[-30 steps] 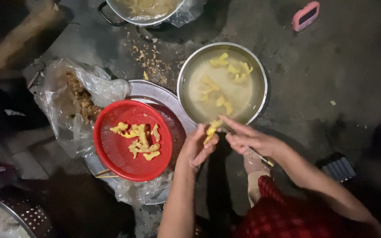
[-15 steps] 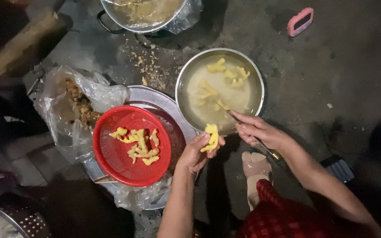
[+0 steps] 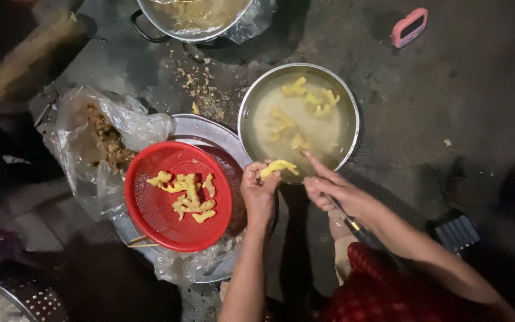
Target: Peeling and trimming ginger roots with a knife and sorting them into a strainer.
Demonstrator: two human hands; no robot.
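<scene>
My left hand (image 3: 258, 192) is shut on a yellow knobbly piece of peeled root (image 3: 279, 167), held at the near rim of a steel bowl (image 3: 349, 97). That bowl holds water and several more yellow pieces (image 3: 310, 98). My right hand (image 3: 332, 188) grips a thin knife (image 3: 349, 222), its forefinger stretched toward the yellow piece. Left of my hands a red mesh basket (image 3: 150, 209) holds several peeled pieces (image 3: 187, 194) and rests on a round steel tray (image 3: 201, 127).
A clear plastic bag (image 3: 78, 134) with brown peelings lies left of the basket. A large steel pot (image 3: 198, 18) stands at the top. Brown scraps (image 3: 201, 89) litter the dark floor. A pink rectangular object (image 3: 409, 27) lies top right. A perforated metal basin (image 3: 7, 298) sits bottom left.
Both hands have kept working the yellow piece near the bowl's rim. My left hand turned the piece and my right hand's forefinger now points at it.
</scene>
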